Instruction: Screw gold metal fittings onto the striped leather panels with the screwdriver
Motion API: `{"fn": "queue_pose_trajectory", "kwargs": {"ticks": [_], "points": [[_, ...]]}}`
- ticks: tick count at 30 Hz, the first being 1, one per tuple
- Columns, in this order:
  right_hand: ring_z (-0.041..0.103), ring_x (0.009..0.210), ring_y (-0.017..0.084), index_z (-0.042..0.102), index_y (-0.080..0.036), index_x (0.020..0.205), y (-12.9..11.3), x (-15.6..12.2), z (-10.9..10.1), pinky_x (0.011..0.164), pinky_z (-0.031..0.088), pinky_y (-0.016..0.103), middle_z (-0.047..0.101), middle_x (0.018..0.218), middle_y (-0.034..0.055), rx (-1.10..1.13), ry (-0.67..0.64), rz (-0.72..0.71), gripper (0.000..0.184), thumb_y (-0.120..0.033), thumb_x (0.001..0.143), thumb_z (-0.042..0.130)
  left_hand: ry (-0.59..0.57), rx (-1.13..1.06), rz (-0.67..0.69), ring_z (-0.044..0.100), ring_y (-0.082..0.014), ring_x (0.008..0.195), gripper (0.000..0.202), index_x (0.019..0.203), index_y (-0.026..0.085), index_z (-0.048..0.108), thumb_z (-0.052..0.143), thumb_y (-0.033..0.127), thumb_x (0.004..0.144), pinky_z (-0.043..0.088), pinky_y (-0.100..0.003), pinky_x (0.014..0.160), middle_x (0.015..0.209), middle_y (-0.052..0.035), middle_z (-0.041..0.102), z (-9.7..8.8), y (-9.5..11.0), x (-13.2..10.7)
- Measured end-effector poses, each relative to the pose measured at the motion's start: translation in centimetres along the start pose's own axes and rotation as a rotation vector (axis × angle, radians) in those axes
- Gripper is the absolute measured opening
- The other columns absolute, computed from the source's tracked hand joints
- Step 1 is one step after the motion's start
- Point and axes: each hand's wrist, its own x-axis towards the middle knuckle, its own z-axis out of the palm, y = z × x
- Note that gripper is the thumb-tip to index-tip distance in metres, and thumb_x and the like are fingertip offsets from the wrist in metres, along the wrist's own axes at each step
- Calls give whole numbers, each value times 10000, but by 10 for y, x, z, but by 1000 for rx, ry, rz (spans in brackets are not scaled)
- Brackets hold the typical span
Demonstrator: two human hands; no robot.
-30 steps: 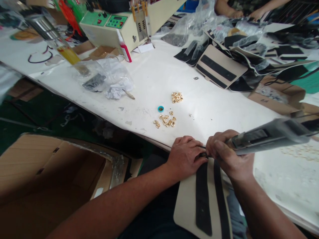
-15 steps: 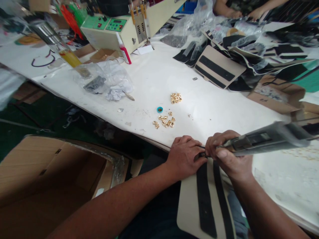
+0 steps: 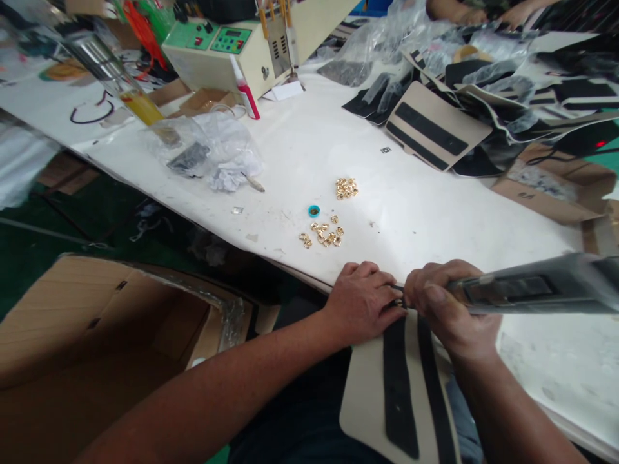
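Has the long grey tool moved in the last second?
Yes: the long grey tool has tilted, far end lower, judged against the small gold metal rings.

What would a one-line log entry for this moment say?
left hand: on beige panel | right hand: gripping grey tool | table: gold rings

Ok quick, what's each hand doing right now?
Left hand: closed, pinching the black strap end on the beige panel.
Right hand: closed around the grey tool.
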Motion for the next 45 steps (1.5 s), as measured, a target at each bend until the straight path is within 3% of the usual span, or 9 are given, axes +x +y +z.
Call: {"fn": "queue_pose_trajectory", "kwargs": {"ticks": [12, 22, 37, 40, 43, 45], "points": [[598, 601, 168, 664, -201, 859, 4, 2, -10, 571, 487, 350, 602, 672, -14, 30, -78, 35, 135, -162, 969, 731, 6, 32, 29, 605, -276, 1202, 337, 1121, 247, 779, 572, 508, 1071, 385, -496, 941, 1278, -30, 760, 0, -1, 4], [496, 474, 118, 690, -190, 858, 1, 7, -5, 482, 425, 310, 547, 596, -44, 196, 4, 51, 141, -217, 958, 786, -9, -14, 15, 591, -274, 1249, 354, 1170, 284, 775, 558, 547, 1076, 382, -478, 989, 1327, -20, 749, 0, -5, 1], [571, 586, 158, 626, -216, 885, 9, 1, -9, 551, 456, 322, 584, 678, -22, 128, -49, 55, 143, -190, 1013, 685, -13, -24, -21, 591, -257, 1225, 335, 1162, 294, 788, 621, 560, 1044, 397, -473, 975, 1318, 5, 759, 0, -1, -1], [575, 602, 165, 607, -211, 813, 10, 0, -6, 564, 460, 315, 596, 675, -10, -14, 9, 17, 225, -254, 980, 751, 21, -27, -46, 597, -243, 1214, 299, 1117, 309, 804, 700, 562, 994, 422, -459, 970, 1266, 32, 771, 0, 0, -2], [579, 606, 172, 632, -187, 727, 7, -1, -2, 550, 473, 305, 620, 671, 24, -198, 136, 28, 365, -429, 933, 810, 15, -34, -59, 619, -239, 1173, 280, 1123, 326, 813, 778, 539, 944, 444, -452, 951, 1240, 32, 782, 0, 1, -3], [595, 598, 183, 657, -180, 749, 1, -2, -3, 516, 487, 297, 626, 665, 37, -190, 266, 83, 441, -563, 931, 779, 32, -49, -64, 635, -242, 1141, 270, 1119, 325, 820, 827, 499, 913, 454, -448, 948, 1214, 23, 794, 0, 2, -3]]}}
